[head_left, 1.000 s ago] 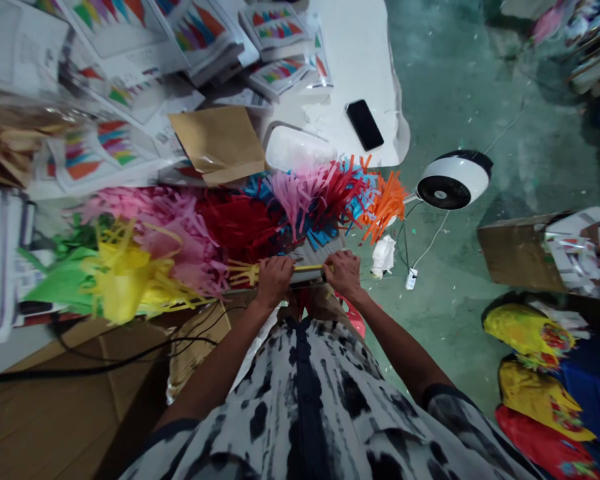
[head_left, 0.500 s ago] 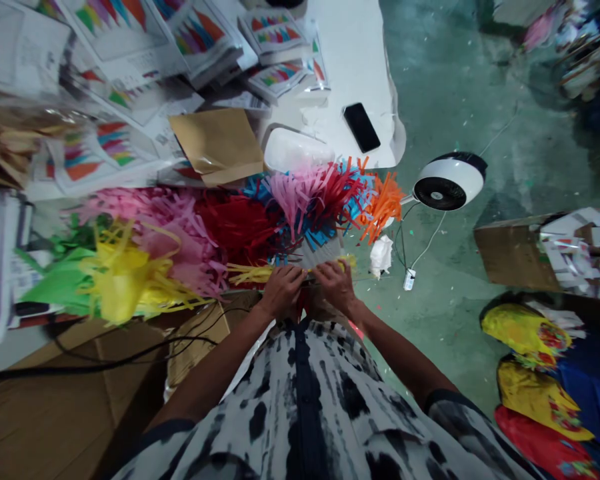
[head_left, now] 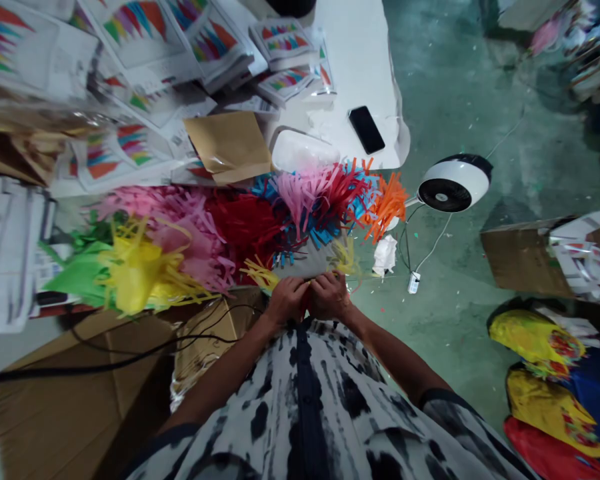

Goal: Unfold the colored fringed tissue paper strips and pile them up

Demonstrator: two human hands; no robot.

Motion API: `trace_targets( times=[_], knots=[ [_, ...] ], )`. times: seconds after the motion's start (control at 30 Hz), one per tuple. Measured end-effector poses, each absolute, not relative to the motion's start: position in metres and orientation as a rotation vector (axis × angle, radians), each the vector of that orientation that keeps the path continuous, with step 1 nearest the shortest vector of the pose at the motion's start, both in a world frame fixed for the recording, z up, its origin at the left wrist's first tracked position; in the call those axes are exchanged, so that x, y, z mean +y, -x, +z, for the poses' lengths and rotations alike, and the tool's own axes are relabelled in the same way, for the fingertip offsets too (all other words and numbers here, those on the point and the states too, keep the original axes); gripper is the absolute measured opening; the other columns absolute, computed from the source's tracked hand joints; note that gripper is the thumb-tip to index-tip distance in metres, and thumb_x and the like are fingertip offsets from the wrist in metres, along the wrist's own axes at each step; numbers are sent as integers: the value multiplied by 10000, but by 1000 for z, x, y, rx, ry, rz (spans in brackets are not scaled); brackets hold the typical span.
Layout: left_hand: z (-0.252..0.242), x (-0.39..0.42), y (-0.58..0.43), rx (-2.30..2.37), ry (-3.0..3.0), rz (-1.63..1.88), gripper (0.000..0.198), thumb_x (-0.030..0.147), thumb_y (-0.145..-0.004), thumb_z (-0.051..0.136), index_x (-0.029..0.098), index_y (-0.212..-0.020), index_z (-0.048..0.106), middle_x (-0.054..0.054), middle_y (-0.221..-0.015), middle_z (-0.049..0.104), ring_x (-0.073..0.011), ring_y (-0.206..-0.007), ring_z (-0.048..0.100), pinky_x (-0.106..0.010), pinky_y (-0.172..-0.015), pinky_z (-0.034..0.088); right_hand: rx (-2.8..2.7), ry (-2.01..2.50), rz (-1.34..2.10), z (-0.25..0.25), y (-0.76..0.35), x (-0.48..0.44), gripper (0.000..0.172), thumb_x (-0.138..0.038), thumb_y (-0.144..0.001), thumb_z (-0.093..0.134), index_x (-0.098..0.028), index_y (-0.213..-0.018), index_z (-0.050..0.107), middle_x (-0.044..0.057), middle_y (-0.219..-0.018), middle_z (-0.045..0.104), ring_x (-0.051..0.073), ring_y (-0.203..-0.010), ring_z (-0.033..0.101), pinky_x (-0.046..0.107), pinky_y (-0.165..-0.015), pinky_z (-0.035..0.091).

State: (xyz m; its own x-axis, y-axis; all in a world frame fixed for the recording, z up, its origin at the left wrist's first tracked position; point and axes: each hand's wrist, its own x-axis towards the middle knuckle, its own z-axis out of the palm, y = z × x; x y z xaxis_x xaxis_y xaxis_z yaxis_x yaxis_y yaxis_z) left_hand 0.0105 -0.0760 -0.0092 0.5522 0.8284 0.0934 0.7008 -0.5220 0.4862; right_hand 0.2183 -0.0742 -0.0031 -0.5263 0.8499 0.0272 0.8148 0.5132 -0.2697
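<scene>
My left hand (head_left: 287, 300) and my right hand (head_left: 330, 295) meet at the middle of the view, fingers pinched together on a yellow fringed paper strip. Its fringed ends (head_left: 257, 273) fan out to the left, and more fringe (head_left: 343, 257) rises beyond my right hand. The strip's middle is hidden by my fingers. Just beyond my hands lies a grey flat piece (head_left: 300, 261). A heap of fringed paper in pink (head_left: 180, 223), red (head_left: 243, 230), blue (head_left: 320, 233) and orange (head_left: 386, 207) lies past it, with yellow (head_left: 137, 270) and green (head_left: 77, 277) to the left.
Printed sheets with coloured stripes (head_left: 130, 80) are stacked at upper left. On a white table (head_left: 360, 60) lie a black phone (head_left: 367, 130) and a white plastic box (head_left: 305, 152). A white fan (head_left: 454, 183) stands on the green floor (head_left: 445, 340), with cables and a cardboard box (head_left: 75, 393) nearby.
My hands have moved together from their earlier spread along the yellow strip. The strip now bends between my fingers, with its fringe rising at both sides.
</scene>
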Motion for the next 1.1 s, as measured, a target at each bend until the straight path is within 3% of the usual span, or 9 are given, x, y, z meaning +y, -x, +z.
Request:
trace_targets(
  times=[0.23, 0.47, 0.53, 0.63, 0.73, 0.9, 1.1],
  knots=[
    [13, -73, -16, 1299, -2348, 452, 269, 234, -1040, 487, 171, -877, 690, -101, -899, 681, -228, -861, 601, -362, -794, 462, -2658, 1388, 327, 8, -221, -73, 113, -256, -955, 646, -248, -1034, 726, 65, -1044, 718, 247, -1047, 566, 431, -1062, 271],
    [60, -60, -17, 1511, -1754, 677, 245, 350, -1010, 575, 208, -889, 734, -71, -899, 741, -224, -897, 666, -348, -828, 476, -2582, 1422, 270, 45, -224, -51, 191, -217, -1016, 591, -295, -1086, 751, 25, -1097, 766, 217, -1149, 590, 428, -1129, 222],
    [75, -50, -17, 1489, -1361, 760, 279, 455, -956, 655, 206, -873, 748, -55, -866, 758, -207, -832, 687, -325, -784, 484, -2527, 1413, 249, 65, -227, -41, 213, -224, -1022, 586, -316, -1100, 761, 14, -1121, 774, 212, -1152, 600, 438, -1134, 222],
    [101, -36, -14, 1257, -839, 753, 461, 599, -739, 842, 169, -891, 777, -67, -835, 776, -196, -729, 694, -290, -678, 483, -2424, 1407, 213, 98, -227, -27, 222, -238, -1021, 592, -345, -1067, 781, 6, -1098, 788, 216, -1132, 620, 462, -1127, 238],
    [129, -32, -12, 1074, -592, 696, 592, 610, -600, 929, 151, -951, 804, -57, -784, 765, -159, -629, 659, -257, -595, 458, -2334, 1377, 142, 125, -223, -20, 210, -273, -1018, 603, -360, -1035, 793, 10, -1054, 795, 229, -1109, 638, 493, -1112, 254],
    [167, -38, -8, 927, -502, 782, 529, 531, -567, 973, 141, -882, 803, -23, -703, 703, -99, -561, 590, -230, -575, 449, -2256, 1330, 72, 155, -215, -19, 187, -338, -1006, 627, -365, -1045, 808, 29, -1032, 791, 250, -1091, 648, 525, -1125, 251],
    [182, -42, 2, 894, -499, 818, 447, 464, -539, 987, 150, -742, 742, -7, -684, 661, -86, -563, 566, -216, -568, 446, -2216, 1270, 132, 182, -196, -20, 209, -366, -999, 618, -349, -1018, 826, 45, -987, 772, 271, -1067, 645, 535, -1125, 273]
  ],
)
